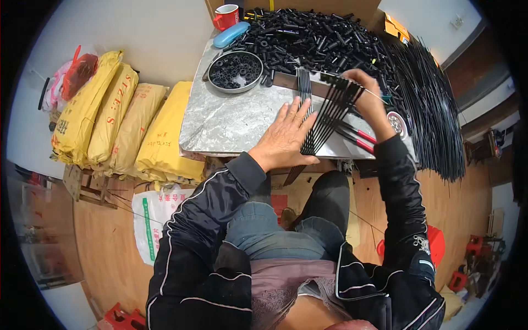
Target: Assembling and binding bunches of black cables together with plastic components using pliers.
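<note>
My left hand (pixel 288 135) lies flat on the near side of the table, fingers stretched out, its fingertips and thumb beside a row of thin black rods (pixel 304 82). My right hand (pixel 367 93) is closed around the upper part of a fanned bunch of thin black rods (pixel 330 113), which slants down toward my left thumb. What its fingers cover is hidden. A pair of pliers with red handles (pixel 365 141) lies on the table just below my right wrist. Behind both hands, a heap of short black tubular parts (pixel 308 41) covers the table's far side.
A round metal tray (pixel 211 82) holds small black rings; near it are a blue case (pixel 231 35) and red mug (pixel 225 18). Long black rods (pixel 432 104) overhang the grey table (pixel 220 124) at right, by a small round dish (pixel 397 116). Yellow sacks (pixel 165 137) stand left.
</note>
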Tool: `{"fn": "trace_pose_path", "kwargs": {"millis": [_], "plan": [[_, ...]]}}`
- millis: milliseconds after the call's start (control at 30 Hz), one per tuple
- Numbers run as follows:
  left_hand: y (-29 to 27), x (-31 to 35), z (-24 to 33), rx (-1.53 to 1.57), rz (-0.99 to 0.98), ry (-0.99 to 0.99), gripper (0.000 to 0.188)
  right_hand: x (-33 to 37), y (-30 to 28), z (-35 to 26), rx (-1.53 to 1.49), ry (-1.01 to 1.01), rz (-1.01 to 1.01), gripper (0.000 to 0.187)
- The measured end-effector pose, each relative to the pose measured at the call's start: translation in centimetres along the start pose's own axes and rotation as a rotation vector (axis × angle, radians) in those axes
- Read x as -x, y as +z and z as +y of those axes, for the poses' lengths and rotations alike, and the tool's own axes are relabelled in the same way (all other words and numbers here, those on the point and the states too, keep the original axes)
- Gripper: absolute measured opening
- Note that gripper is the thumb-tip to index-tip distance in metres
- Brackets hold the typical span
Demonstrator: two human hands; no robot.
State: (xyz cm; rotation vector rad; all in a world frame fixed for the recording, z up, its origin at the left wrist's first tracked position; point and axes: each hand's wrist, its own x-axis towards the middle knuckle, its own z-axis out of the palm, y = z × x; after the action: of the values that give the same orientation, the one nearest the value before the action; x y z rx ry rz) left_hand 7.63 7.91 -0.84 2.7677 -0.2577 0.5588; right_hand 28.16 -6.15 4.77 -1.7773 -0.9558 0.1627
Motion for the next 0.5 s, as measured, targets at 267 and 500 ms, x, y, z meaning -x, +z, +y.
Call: {"fn": "trace_pose_path", "kwargs": {"millis": [267,500], "plan": [[-0.3,0.3,-0.1,0.102,0.015,0.018,0.096,-4.1,3.4,3.0,0.409,-0.126,-0.051,0.013],[-1.1,0.7,0.2,0.153,-0.052,0.006,0.094,-3.3,2.9,2.6,0.421,-0.048,-0.143,0.013]]}}
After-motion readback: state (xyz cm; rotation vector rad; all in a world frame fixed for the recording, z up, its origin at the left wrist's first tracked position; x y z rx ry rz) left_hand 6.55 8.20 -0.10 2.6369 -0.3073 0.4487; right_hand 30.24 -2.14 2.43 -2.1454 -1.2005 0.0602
